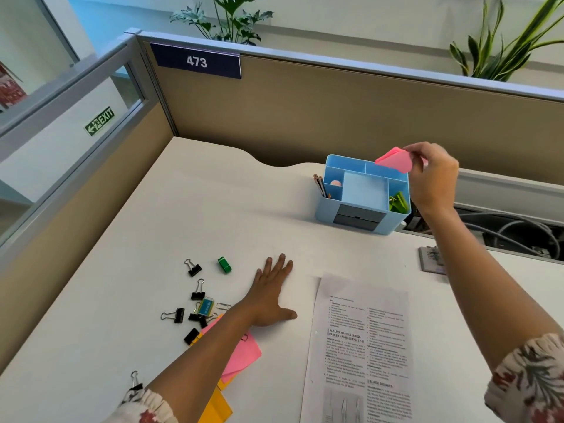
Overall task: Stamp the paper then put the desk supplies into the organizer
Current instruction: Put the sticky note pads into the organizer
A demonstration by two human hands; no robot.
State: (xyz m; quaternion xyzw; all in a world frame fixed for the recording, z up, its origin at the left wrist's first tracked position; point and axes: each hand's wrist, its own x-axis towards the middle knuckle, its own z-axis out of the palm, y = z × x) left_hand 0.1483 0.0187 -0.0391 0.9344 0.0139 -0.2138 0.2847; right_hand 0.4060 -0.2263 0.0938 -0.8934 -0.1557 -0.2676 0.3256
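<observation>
My right hand [433, 175] pinches a pink sticky-note pad [395, 160] above the back right corner of the blue organizer [363, 218]. Inside the organizer, pencils [320, 186] stand in the left compartment, a pinkish round item [335, 183] lies in the slot beside them, green clips [398, 202] fill the right compartment, and the wide middle tray holds nothing. In front of the organizer my left hand [273, 293] lies flat and open on the desk [171, 209], holding nothing, between scattered black binder clips [195, 299] and the printed paper [363, 346].
</observation>
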